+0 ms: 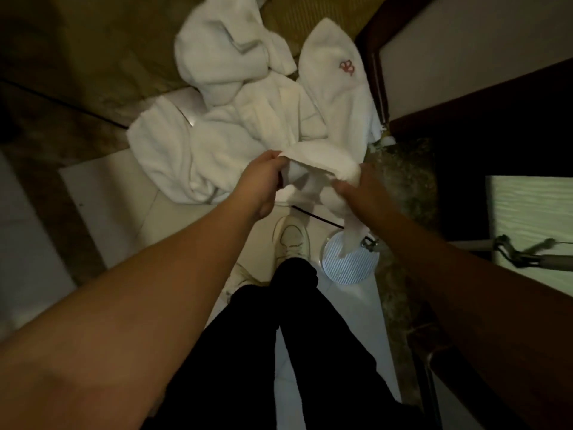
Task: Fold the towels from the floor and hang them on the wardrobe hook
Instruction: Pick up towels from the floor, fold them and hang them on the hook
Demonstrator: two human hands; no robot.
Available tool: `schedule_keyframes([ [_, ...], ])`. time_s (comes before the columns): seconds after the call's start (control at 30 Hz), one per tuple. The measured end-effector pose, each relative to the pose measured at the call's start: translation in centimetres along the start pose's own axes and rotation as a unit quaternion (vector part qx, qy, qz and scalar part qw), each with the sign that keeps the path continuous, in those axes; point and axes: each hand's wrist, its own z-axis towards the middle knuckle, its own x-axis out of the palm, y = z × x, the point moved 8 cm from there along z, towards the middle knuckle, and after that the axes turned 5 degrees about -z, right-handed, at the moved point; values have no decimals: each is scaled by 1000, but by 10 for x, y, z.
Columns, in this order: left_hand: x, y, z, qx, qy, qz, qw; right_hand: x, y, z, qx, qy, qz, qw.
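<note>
Held towel [313, 162]: small white terry piece, lifted off the floor [124, 212] between both hands, above the pile; a tail of it hung down toward the round white disc [350, 265].
Left hand [260, 178]: fingers curled round the towel's left top edge, clamped on it.
Right hand [359, 187]: fingers pinched on the right end of the same towel, clamped on it.
Hands relation: near each other, towel bunched between them, not yet spread flat.
Pile [223, 144]: more white towels lay crumpled on the floor just beyond the hands, partly on the tan carpet [93, 51]; count unclear, layers overlap.
Logo towel [338, 88]: at the pile's right, lying against the dark wood frame [375, 72].
Handling (judged): soft, limp, light for a small piece; thick pile so folds will be bulky; not fragile, not slippery. Bigger ones in the pile probably heavier, will drag.
Where to hold (judged): two adjacent corners or along one hem, hands spread apart to let it hang square before folding.
Writing: red embroidered emblem [347, 67] on the logo towel, looped monogram-like shape, letters not readable. No other labels seen.
Hook: wardrobe hook not in view.
Other: shoe [293, 240] and dark trousers [310, 336] below the hands.
</note>
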Motion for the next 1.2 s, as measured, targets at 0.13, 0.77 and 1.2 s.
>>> schedule_keyframes([
  [0.13, -2, -60, -84, 16, 18, -72, 997, -35, 80, -55, -84, -13, 18, 996],
  [0.77, -43, -282, -489, 166, -38, 112, 979, -159, 335, -343, -369, -85, -339, 861],
  [1.2, -123, -163, -706, 173, -162, -53, 970, -104, 330, -515, -390, 207, -154, 884],
])
